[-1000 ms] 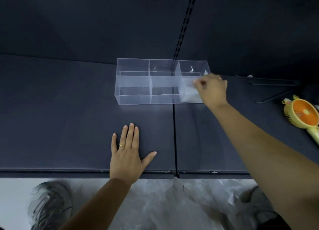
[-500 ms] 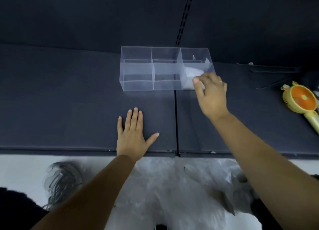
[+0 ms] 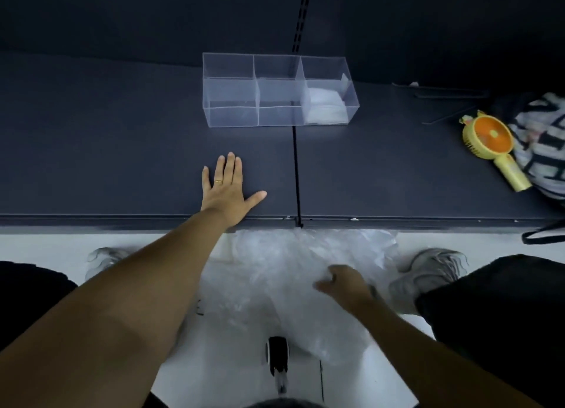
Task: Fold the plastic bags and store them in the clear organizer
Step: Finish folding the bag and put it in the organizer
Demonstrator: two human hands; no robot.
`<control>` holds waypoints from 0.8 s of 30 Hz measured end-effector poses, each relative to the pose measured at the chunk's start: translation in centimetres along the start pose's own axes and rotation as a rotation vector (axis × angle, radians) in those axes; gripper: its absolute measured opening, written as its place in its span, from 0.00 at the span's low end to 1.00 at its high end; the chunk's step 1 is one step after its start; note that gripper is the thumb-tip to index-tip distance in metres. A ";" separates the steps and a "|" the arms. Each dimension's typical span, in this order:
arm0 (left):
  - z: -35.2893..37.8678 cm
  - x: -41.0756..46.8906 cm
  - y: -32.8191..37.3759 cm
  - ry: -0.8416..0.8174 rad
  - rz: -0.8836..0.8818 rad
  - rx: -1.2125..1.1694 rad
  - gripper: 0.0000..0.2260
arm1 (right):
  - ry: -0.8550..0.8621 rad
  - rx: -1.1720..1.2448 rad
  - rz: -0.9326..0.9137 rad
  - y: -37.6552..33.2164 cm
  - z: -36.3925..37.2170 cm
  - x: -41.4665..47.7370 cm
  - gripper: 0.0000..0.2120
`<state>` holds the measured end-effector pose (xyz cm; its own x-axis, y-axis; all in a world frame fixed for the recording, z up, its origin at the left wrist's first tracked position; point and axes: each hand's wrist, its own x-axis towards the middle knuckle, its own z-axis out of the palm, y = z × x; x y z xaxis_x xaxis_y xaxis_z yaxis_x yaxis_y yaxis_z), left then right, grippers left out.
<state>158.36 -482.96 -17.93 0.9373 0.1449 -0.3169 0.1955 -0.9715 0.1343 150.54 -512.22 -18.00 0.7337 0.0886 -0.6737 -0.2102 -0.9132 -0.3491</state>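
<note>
Table (image 3: 107,138) mid frame, bag heap (image 3: 275,273) below its front edge, clear organizer (image 3: 232,114) upper centre w/ folded bag (image 3: 325,104) in right compartment.
L hand (image 3: 226,190) spread flat, palm down on table; R hand (image 3: 342,285) on heap, fingers curled, grip can't tell. Risk: thin film may drag extra bags up or snag on table edge. Wide bare room betw. L hand and organizer for folding.

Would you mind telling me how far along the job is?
Done: a folded bag lies in the right compartment of the clear organizer. In hand: the right hand touches the loose bag pile on the floor. Left: folding that pile; two compartments are empty.
</note>
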 end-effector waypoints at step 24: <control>-13.2 -11.3 3.5 -0.318 -0.144 -1.270 0.15 | 0.020 0.368 -0.414 -10.8 -19.1 -12.9 0.32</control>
<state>152.30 -485.50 -1.49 0.8112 0.0125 -0.5846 0.5838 -0.0737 0.8085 155.70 -511.08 6.90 0.8144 0.4002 -0.4203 -0.1104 -0.6041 -0.7892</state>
